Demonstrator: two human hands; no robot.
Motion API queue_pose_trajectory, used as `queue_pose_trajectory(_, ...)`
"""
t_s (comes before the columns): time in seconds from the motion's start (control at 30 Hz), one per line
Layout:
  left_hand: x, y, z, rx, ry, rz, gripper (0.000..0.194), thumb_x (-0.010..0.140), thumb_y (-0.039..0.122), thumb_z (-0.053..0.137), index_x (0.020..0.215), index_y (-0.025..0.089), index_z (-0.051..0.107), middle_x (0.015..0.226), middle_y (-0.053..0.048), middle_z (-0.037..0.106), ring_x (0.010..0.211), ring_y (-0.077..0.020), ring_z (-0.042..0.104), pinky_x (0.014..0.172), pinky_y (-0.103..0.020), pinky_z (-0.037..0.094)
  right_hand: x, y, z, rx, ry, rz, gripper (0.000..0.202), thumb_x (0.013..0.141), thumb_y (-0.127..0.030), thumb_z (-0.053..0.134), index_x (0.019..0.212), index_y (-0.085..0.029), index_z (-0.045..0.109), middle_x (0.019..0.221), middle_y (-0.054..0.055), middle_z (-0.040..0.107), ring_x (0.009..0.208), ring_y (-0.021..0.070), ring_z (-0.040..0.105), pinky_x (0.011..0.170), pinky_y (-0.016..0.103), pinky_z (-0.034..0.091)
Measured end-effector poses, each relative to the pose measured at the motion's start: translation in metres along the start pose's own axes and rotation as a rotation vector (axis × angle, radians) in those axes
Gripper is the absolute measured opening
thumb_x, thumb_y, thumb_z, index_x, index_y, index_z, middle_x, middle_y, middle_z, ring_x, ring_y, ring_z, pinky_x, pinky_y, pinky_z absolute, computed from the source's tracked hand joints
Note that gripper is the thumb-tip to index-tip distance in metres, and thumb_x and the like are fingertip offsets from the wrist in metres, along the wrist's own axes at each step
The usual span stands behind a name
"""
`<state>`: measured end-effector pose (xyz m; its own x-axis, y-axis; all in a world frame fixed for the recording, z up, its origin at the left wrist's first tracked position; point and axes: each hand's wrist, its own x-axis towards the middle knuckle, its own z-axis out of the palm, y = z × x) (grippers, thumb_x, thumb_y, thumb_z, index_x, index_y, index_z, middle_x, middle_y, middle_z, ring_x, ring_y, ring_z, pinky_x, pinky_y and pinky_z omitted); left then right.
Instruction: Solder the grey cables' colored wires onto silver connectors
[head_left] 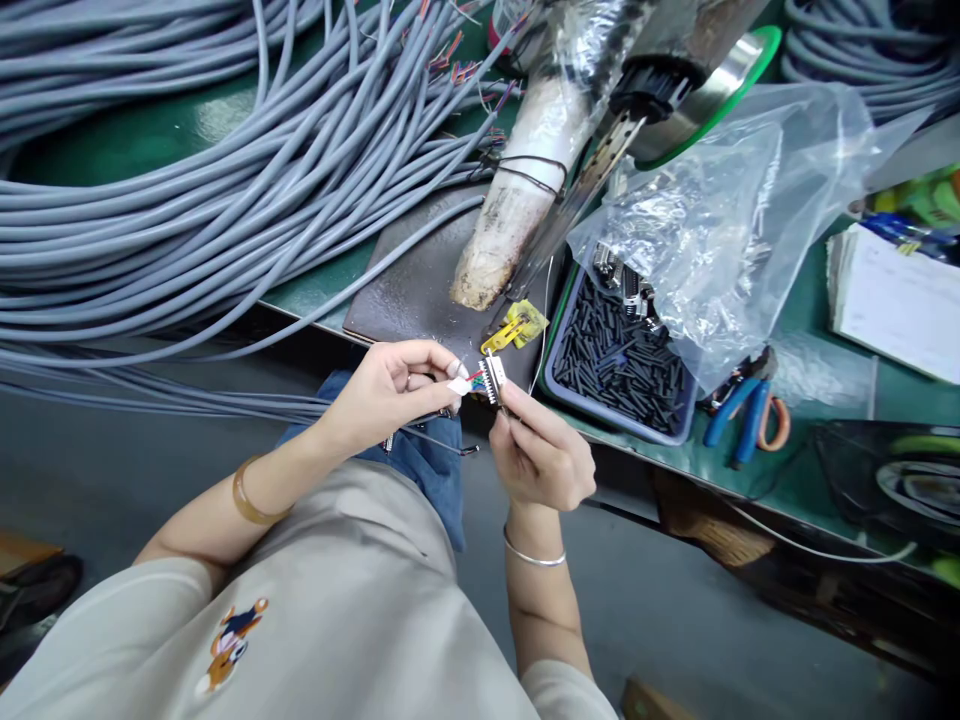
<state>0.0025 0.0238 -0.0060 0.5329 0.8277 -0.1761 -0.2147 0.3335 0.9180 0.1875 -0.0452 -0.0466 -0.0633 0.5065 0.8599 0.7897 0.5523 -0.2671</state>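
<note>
My right hand (541,446) pinches a small metal multi-pin connector (493,378) between thumb and fingers, its row of pins turned to the left. Thin coloured wires (476,380), red, green and blue among them, run from those pins to my left hand (405,385). The fingers of that hand are closed on the wires, and part of the bundle is hidden behind them. Just beyond both hands, a yellow tool (501,338) lies on the dark board (405,290). A tube wrapped in white plastic (517,200) slants down above the board.
Many grey cables (225,220) cover the bench's left side. To the right stand a blue bin (679,425) of black sleeves, a clear plastic bag (720,230), blue-handled cutters (742,410) and a paper stack (896,300). A solder-like wire spool (712,100) is at the back.
</note>
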Motion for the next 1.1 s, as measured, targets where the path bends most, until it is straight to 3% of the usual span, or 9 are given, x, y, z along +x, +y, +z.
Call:
queue_pose_trajectory(0.1, 0.001, 0.000, 0.000, -0.002, 0.019, -0.017, 0.021, 0.074, 0.028, 0.084, 0.078, 0.013, 0.069, 0.062, 0.002, 0.064, 0.051, -0.0052, 0.051, 0.050, -0.018, 0.041, 0.008, -0.003, -0.011, 0.040, -0.008, 0.251, 0.007, 0.097, -0.020, 0.064, 0.094, -0.024, 0.070, 0.084, -0.002, 0.080, 0.063, 0.0134, 0.075, 0.050, 0.023, 0.056)
queue_pose_trajectory(0.2, 0.000, 0.001, 0.002, 0.031, 0.023, 0.022, 0.017, 0.074, 0.023, 0.083, 0.075, 0.013, 0.069, 0.062, 0.003, 0.062, 0.050, -0.0041, 0.046, 0.050, -0.018, 0.039, 0.028, -0.010, -0.025, 0.000, 0.019, 0.425, 0.016, 0.097, -0.021, 0.065, 0.109, -0.026, 0.074, 0.071, -0.004, 0.072, 0.043, 0.0071, 0.056, 0.043, 0.021, 0.042)
queue_pose_trajectory(0.33, -0.002, 0.002, 0.006, 0.076, -0.009, 0.068, 0.016, 0.074, 0.021, 0.083, 0.075, 0.012, 0.069, 0.061, 0.004, 0.060, 0.050, -0.0036, 0.045, 0.050, -0.017, 0.041, 0.055, -0.016, -0.031, -0.027, -0.396, 0.331, 0.020, 0.092, -0.023, 0.074, 0.112, -0.025, 0.076, 0.060, -0.007, 0.064, 0.044, 0.0056, 0.051, 0.050, 0.020, 0.043)
queue_pose_trajectory(0.47, -0.002, 0.001, 0.004, 0.081, 0.008, 0.086, 0.019, 0.074, 0.024, 0.085, 0.080, 0.012, 0.071, 0.072, -0.001, 0.070, 0.059, -0.0061, 0.058, 0.057, -0.016, 0.049, 0.063, -0.018, -0.024, 0.002, -0.540, 0.303, 0.007, 0.096, -0.024, 0.068, 0.091, -0.022, 0.073, 0.058, -0.006, 0.061, 0.046, 0.0051, 0.051, 0.050, 0.020, 0.040)
queue_pose_trajectory(0.6, -0.004, -0.002, 0.001, 0.071, -0.006, 0.130, 0.018, 0.080, 0.028, 0.083, 0.083, 0.013, 0.074, 0.079, -0.005, 0.076, 0.069, -0.0104, 0.068, 0.065, -0.019, 0.055, 0.063, -0.017, -0.023, 0.112, -0.392, 0.406, 0.009, 0.092, -0.022, 0.071, 0.083, -0.023, 0.071, 0.057, -0.007, 0.058, 0.043, 0.0056, 0.047, 0.044, 0.022, 0.034)
queue_pose_trajectory(0.77, -0.008, -0.006, -0.002, 0.329, 0.033, 0.359, 0.014, 0.088, 0.027, 0.075, 0.082, 0.015, 0.077, 0.080, -0.008, 0.078, 0.068, -0.0126, 0.068, 0.057, -0.020, 0.050, 0.062, -0.009, -0.022, 0.312, 0.307, 0.375, 0.015, 0.095, -0.031, 0.064, 0.097, -0.027, 0.079, 0.056, -0.006, 0.047, 0.034, 0.0054, 0.031, 0.032, 0.025, 0.023)
queue_pose_trajectory(0.83, -0.008, -0.008, -0.002, 0.440, 0.031, 0.525, 0.011, 0.091, 0.020, 0.070, 0.084, 0.015, 0.077, 0.079, -0.007, 0.078, 0.066, -0.0116, 0.067, 0.053, -0.020, 0.046, 0.058, -0.008, -0.020, 0.205, 0.423, 0.310, 0.023, 0.094, -0.025, 0.066, 0.113, -0.034, 0.075, 0.076, -0.004, 0.061, 0.038, 0.0045, 0.046, 0.030, 0.024, 0.030)
queue_pose_trajectory(0.93, -0.007, -0.012, -0.003, 0.536, 0.041, 0.727, 0.012, 0.092, 0.011, 0.065, 0.089, 0.016, 0.076, 0.082, -0.007, 0.079, 0.073, -0.0125, 0.071, 0.060, -0.020, 0.051, 0.048, -0.010, -0.020, 0.037, 0.270, 0.287, 0.037, 0.094, -0.014, 0.065, 0.124, -0.037, 0.068, 0.102, -0.003, 0.075, 0.065, 0.0133, 0.074, 0.044, 0.025, 0.056)
queue_pose_trajectory(1.1, -0.005, -0.018, -0.004, 0.635, 0.057, 0.844, 0.014, 0.091, 0.009, 0.065, 0.096, 0.018, 0.075, 0.089, -0.008, 0.080, 0.085, -0.0153, 0.076, 0.078, -0.024, 0.058, 0.031, -0.014, -0.020, -0.018, -0.093, 0.176, 0.029, 0.084, -0.008, 0.077, 0.107, -0.023, 0.070, 0.095, 0.001, 0.082, 0.081, 0.0184, 0.080, 0.074, 0.030, 0.068)
